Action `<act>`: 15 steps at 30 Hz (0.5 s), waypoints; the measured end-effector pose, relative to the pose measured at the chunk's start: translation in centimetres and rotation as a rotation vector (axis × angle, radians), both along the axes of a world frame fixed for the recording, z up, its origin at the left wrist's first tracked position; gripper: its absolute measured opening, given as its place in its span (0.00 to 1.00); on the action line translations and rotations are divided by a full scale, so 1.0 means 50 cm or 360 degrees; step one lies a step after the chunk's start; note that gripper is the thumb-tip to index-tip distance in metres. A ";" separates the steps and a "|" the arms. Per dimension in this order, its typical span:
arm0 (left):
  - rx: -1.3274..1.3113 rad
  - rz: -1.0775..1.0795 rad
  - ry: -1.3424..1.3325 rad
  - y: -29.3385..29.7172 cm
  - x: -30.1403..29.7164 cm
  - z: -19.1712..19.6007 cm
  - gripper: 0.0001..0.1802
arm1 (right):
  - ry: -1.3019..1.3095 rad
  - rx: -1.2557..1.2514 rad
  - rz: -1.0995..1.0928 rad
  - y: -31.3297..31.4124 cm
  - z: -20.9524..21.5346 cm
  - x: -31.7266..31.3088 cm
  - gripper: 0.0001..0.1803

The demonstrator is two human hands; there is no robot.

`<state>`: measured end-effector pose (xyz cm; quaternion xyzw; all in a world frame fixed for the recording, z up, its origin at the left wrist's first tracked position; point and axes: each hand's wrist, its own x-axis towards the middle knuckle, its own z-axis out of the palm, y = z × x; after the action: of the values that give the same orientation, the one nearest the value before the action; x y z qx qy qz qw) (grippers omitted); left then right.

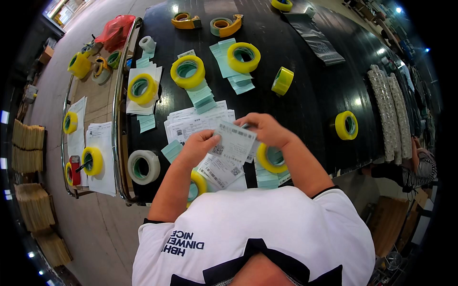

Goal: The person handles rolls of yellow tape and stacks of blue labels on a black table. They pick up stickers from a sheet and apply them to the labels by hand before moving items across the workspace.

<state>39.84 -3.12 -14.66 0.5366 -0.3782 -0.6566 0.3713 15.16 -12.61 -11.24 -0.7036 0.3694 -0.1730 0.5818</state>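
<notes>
Over the near edge of a black table, my left hand (196, 147) pinches the left edge of a white printed shipping label (234, 143). My right hand (268, 129) is closed at the label's upper right corner; a small dark thing shows between its fingers, too small to name. Below hangs or lies another printed label (220, 170); I cannot tell whether it is held. Behind my hands lies a spread of printed sheets (193, 123). Close to my right forearm, a yellow tape roll (261, 159) rests on pale green slips (265, 178).
More yellow tape rolls (188, 71) sit on slips and papers across the black table (305, 109). Two orange tape dispensers (226, 25) stand at the back. A metal-railed cart (116, 95) adjoins on the left. Bubble-wrap rolls (381, 114) and another person (420, 167) are at right.
</notes>
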 end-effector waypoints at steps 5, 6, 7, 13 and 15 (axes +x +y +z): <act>0.0212 0.0227 0.0148 -0.001 0.022 0.007 0.16 | -0.0373 0.0407 -0.0621 -0.054 0.088 -0.121 0.07; 0.0215 0.0235 0.0131 0.000 0.021 0.008 0.16 | -0.0425 0.0613 -0.0523 -0.057 0.110 -0.132 0.08; 0.0171 0.0212 0.0022 0.001 0.017 0.013 0.16 | -0.0591 0.0537 -0.0295 -0.053 0.120 -0.113 0.08; 0.0166 0.0160 0.0495 0.005 -0.030 0.071 0.19 | 0.0037 0.0003 0.0225 -0.017 0.080 0.036 0.11; 0.0189 0.0226 0.0771 0.013 -0.023 0.079 0.19 | 0.0187 0.0245 0.0254 -0.013 0.068 0.053 0.13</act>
<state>38.71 -2.46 -10.69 0.4096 -0.2005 -0.7593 0.4641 17.79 -13.25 -7.84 -0.6931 0.3578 -0.0557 0.6233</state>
